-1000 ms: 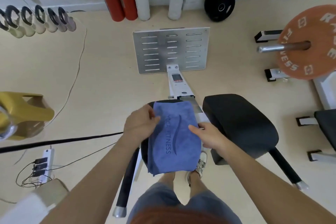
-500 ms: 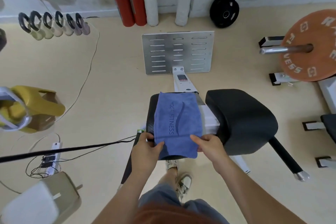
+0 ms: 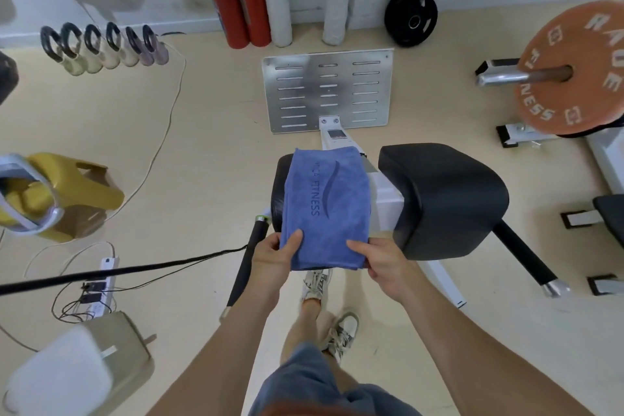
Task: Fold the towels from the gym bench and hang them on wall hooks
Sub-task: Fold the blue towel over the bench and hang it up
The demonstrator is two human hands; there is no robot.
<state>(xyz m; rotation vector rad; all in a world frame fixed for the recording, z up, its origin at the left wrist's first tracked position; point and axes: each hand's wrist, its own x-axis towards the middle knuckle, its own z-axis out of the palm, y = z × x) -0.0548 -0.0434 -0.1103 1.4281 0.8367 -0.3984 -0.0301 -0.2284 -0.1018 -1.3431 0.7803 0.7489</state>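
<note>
Blue and folded into a long rectangle, the towel (image 3: 326, 209) lies along the narrower black pad (image 3: 277, 186) of the bench (image 3: 445, 199) in the head view, its printed FITNESS lettering facing up. Its near end hangs past the pad's near edge toward the person. The left hand (image 3: 271, 258) pinches the towel's near left corner, thumb on top and the other fingers curled beneath. The right hand (image 3: 383, 260) pinches the near right corner the same way, thumb flat on the cloth. Beyond the pad's far end a slotted metal plate (image 3: 327, 88) lies on the floor. Two red fire extinguishers (image 3: 236, 0) and a black weight plate (image 3: 410, 17) stand against the wall behind it.
</note>
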